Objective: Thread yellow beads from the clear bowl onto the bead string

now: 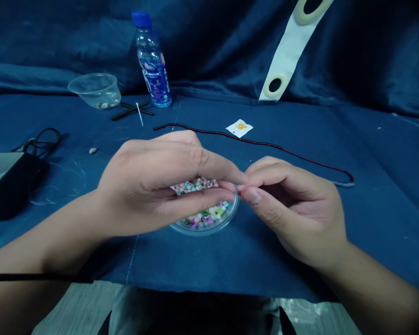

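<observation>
A shallow transparent dish [209,230] sits under my hands, holding many small multicoloured beads [206,216]. My left hand [143,181] arches over the dish with its fingers curved, and more beads show beneath the palm. My right hand [293,204] comes in from the right, its thumb and forefinger curled together by the dish rim. The fingertips of both hands nearly meet there. Anything thin between them is too small to tell. Behind the hands lies a long strand of dark red beads [258,142], apart from both hands.
A blue cloth [370,186] covers the table. At the back stand a capped water bottle [152,63] and a clear plastic cup [95,90] with a few beads. Black tweezers [132,110], a small paper packet [239,128], a loose bead [92,150] and a black power adapter [10,181] lie about.
</observation>
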Action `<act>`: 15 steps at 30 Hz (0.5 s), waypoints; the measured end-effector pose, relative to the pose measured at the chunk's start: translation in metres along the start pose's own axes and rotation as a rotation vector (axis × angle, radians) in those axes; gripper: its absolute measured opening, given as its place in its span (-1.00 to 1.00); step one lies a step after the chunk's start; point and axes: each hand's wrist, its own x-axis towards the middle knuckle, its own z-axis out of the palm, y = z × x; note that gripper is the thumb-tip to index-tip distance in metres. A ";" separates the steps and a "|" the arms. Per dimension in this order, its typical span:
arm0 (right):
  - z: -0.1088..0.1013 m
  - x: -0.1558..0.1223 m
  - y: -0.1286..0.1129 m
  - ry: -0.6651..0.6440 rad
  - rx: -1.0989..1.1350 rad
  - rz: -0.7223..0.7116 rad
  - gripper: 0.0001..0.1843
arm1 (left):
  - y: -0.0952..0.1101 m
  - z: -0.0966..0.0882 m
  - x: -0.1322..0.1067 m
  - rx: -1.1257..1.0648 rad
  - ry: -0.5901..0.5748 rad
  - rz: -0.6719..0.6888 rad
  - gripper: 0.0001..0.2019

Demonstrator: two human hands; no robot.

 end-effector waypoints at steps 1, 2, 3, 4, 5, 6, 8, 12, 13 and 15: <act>0.000 0.000 0.001 0.013 -0.005 0.001 -0.89 | -0.002 0.000 -0.001 0.012 -0.010 -0.006 -0.89; 0.000 0.000 0.001 0.023 -0.010 0.002 -0.90 | -0.005 0.000 -0.002 0.028 -0.023 -0.023 -0.89; 0.000 0.000 0.002 0.029 -0.016 0.003 -0.90 | -0.008 0.000 -0.002 0.048 -0.032 -0.046 -0.86; 0.000 0.000 0.002 0.039 -0.022 0.005 -0.90 | -0.012 0.000 -0.003 0.070 -0.043 -0.076 -0.82; 0.000 0.000 0.003 0.050 -0.028 0.004 -0.90 | -0.015 0.000 -0.003 0.090 -0.055 -0.104 -0.77; 0.000 0.000 0.004 0.067 -0.035 0.003 -0.90 | -0.019 0.001 -0.004 0.113 -0.085 -0.132 -0.74; -0.001 0.000 0.007 0.117 -0.047 -0.002 -0.90 | -0.027 0.003 -0.003 0.191 -0.206 -0.170 -0.74; 0.000 0.000 0.012 0.217 -0.080 0.049 -0.89 | -0.032 0.012 -0.002 0.540 -0.542 -0.219 -0.91; 0.000 0.000 0.012 0.233 -0.083 0.063 -0.88 | -0.030 0.015 -0.003 0.619 -0.577 -0.213 -0.92; 0.000 0.001 0.013 0.255 -0.075 0.068 -0.87 | -0.025 0.021 -0.007 0.710 -0.597 -0.198 -0.86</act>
